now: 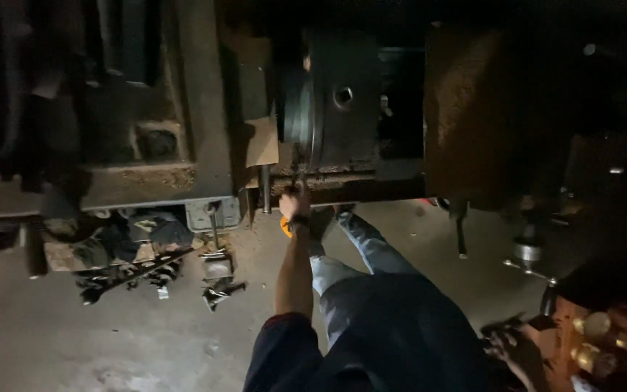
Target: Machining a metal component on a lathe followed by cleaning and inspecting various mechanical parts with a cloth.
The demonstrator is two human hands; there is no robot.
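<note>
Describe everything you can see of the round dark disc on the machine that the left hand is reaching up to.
The disc is a thick, dark, metal-looking wheel, seen nearly edge-on, upright against a dark block with a round hole. Its rim shows ridges. The left hand sits just below it, at a thin tool; contact with the disc is too dark to tell.
</note>
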